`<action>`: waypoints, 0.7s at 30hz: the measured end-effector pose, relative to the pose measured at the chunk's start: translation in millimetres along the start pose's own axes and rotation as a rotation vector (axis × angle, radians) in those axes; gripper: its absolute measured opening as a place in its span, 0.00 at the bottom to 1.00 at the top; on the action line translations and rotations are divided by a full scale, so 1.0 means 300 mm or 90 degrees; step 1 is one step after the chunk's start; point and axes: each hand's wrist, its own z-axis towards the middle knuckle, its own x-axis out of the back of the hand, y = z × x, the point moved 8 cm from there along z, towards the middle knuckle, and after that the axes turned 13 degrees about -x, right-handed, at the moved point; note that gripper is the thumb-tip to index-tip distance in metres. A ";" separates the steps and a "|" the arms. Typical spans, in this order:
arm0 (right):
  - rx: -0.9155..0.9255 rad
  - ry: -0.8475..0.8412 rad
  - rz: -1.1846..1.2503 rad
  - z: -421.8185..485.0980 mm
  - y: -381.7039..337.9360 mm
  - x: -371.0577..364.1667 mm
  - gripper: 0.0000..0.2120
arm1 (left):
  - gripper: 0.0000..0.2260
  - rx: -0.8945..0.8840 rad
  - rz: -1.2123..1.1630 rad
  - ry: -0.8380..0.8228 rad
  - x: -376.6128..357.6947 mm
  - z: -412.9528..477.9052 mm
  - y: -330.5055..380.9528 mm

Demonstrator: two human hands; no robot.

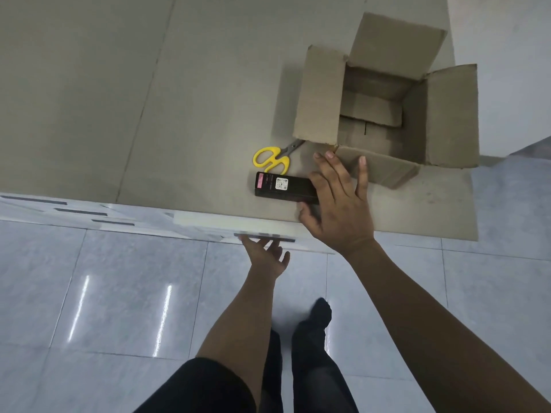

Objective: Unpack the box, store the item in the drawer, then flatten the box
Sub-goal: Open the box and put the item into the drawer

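The cardboard box point(384, 96) is standing open near the far right corner of the tabletop point(119, 99), all four flaps spread, and it is looking empty apart from what seem to be loose cardboard inserts at the bottom. The unpacking therefore appears done. The item point(283, 187), a long black carton with a pink label and a QR code, is lying on its side close to the near edge of the tabletop, just in front of the yellow-handled scissors point(272, 160).

The right hand point(340, 204) is closing around the item's right end, thumb beneath, fingers loosely spread and not yet clamped. The left hand point(265, 257) is reaching under the near edge toward a dark drawer handle point(265, 236), fingers open and touching it; the drawer point(244, 226) is looking still shut.

So storage is only beginning: the drawer likely needs pulling open and the item placing inside. Flattening the box is untouched, since it is standing fully formed.
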 end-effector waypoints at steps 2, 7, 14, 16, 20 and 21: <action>-0.001 -0.001 0.007 -0.001 -0.002 0.003 0.20 | 0.32 -0.001 0.011 0.012 0.064 -0.010 -0.028; -0.005 -0.029 0.017 -0.006 -0.003 0.000 0.20 | 0.41 0.005 0.040 0.036 0.229 -0.065 -0.093; 0.018 -0.013 0.175 -0.190 -0.063 0.062 0.16 | 0.38 0.042 0.044 0.031 0.354 -0.112 -0.122; 0.036 -0.062 0.232 -0.303 -0.109 0.056 0.16 | 0.37 0.033 0.044 0.012 0.325 -0.097 -0.101; -0.256 -0.244 0.295 -0.416 -0.047 -0.126 0.15 | 0.31 0.034 0.063 0.006 0.324 -0.100 -0.087; -0.332 -0.278 0.303 -0.414 -0.015 -0.180 0.15 | 0.29 0.034 0.059 0.008 0.326 -0.102 -0.086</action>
